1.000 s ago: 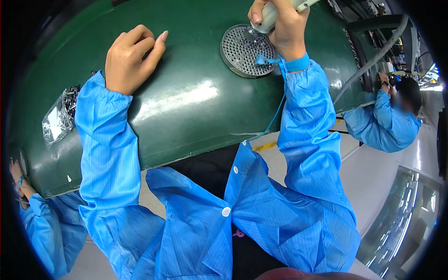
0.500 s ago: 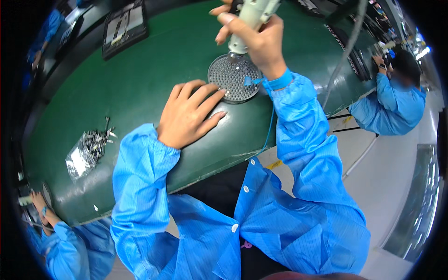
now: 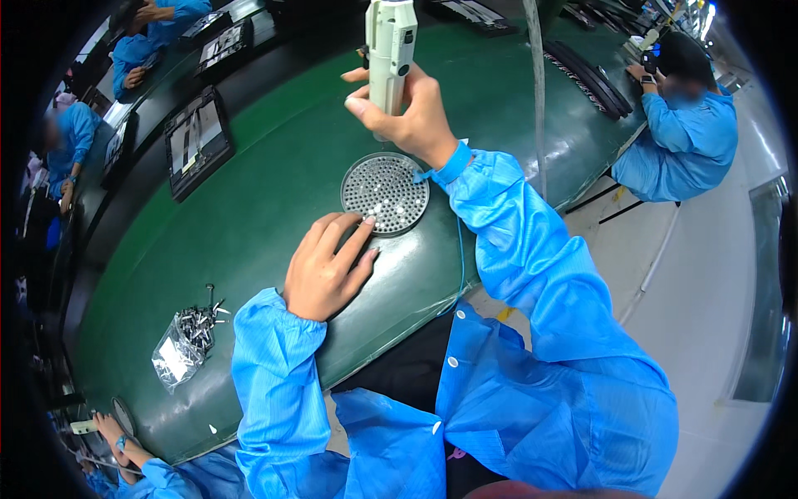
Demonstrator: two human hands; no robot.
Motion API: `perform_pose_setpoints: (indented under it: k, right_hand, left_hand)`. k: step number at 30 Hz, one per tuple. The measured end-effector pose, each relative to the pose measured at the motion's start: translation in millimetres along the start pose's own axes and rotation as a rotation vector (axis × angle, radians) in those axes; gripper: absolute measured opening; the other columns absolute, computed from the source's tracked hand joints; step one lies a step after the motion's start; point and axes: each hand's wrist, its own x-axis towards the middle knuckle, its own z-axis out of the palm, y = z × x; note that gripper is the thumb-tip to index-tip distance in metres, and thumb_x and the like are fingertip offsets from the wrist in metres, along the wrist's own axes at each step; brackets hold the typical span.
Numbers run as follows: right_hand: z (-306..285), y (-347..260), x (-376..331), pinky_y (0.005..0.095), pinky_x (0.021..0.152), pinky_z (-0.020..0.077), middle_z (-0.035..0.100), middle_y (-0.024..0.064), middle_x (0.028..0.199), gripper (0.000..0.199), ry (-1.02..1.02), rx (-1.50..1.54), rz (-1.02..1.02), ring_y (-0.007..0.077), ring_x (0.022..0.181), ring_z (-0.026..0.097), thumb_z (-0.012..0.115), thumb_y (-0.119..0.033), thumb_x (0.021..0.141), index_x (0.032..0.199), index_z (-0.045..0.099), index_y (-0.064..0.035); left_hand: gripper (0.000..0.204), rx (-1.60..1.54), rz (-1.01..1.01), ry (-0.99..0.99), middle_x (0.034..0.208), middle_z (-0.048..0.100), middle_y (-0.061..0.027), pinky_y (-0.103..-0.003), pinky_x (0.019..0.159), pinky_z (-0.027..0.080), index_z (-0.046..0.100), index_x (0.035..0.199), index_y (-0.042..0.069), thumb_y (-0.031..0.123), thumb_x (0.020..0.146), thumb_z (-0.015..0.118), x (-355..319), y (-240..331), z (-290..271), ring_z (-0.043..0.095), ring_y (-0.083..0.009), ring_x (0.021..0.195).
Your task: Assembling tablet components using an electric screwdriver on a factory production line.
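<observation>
A round grey tray point(image 3: 385, 179) full of small holes lies on the green table point(image 3: 274, 191), with several small pale pieces on its near side. My left hand point(image 3: 326, 270) rests palm down with fingers spread, the fingertips at the tray's near left edge. Above the far side of that tray, my right hand point(image 3: 420, 125) is wrapped round a cream electric screwdriver point(image 3: 389, 58). Its lower end points down, and the tip is hard to make out. A blue band circles my right wrist.
Left on the table, a clear plastic bag point(image 3: 173, 359) lies beside loose small metal parts point(image 3: 198, 326). A black rectangular frame point(image 3: 199, 141) sits far left, black strips point(image 3: 586, 79) far right. A grey hose point(image 3: 536, 100) hangs down right of the screwdriver. Co-workers in blue sit around the table.
My right hand has lifted the screwdriver away from the tray, where its tip was. My left hand remains by the tray's edge. The whole view has shifted.
</observation>
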Motion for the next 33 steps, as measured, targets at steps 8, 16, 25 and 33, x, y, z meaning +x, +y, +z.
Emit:
perform_pose_setpoints:
  k: [8, 16, 25, 33]
  right_hand:
    - [-21, 24, 7, 0.0317, 0.07, 0.0562, 0.074, 0.0092, 0.085, 0.049, 0.126, -0.063, 0.002, 0.0161, 0.075, 0.071, 0.077, -0.044, 0.084, 0.105, 0.073, -0.0007]
    - [-36, 48, 15, 0.033, 0.071, 0.0545, 0.074, 0.0105, 0.084, 0.046, 0.219, -0.119, -0.007, 0.0162, 0.076, 0.07, 0.073, -0.041, 0.088, 0.103, 0.072, 0.0027]
    - [-41, 10, 45, 0.0287, 0.069, 0.056, 0.071, 0.0065, 0.106, 0.061, 0.319, -0.046, -0.009, 0.009, 0.08, 0.065, 0.084, -0.012, 0.083, 0.137, 0.057, -0.0018]
    - [15, -8, 28, 0.0425, 0.104, 0.0495, 0.056, 0.0281, 0.139, 0.085, 0.166, -0.28, -0.196, 0.0445, 0.125, 0.059, 0.066, 0.004, 0.077, 0.157, 0.036, -0.0005]
  left_hand:
    - [0.044, -0.033, -0.022, 0.018, 0.128, 0.062, -0.0194, -0.043, 0.091, 0.056, 0.07, 0.126, 0.006, 0.009, 0.083, 0.08, -2, 1, 1, 0.066, -0.0358, 0.11]
    - [0.042, -0.036, -0.032, 0.057, 0.125, 0.063, -0.0202, -0.042, 0.088, 0.058, 0.07, 0.124, 0.004, 0.009, 0.084, 0.08, -10, -5, -4, 0.068, -0.0365, 0.107]
    - [0.041, -0.027, -0.017, 0.097, 0.124, 0.064, -0.0185, -0.04, 0.083, 0.058, 0.071, 0.122, 0.007, 0.013, 0.083, 0.08, -3, 2, -4, 0.069, -0.034, 0.101]
    - [0.039, 0.071, -0.036, 0.12, 0.121, 0.067, -0.0135, -0.04, 0.082, 0.055, 0.075, 0.119, 0.013, 0.014, 0.081, 0.081, -10, 9, -10, 0.069, -0.0307, 0.095]
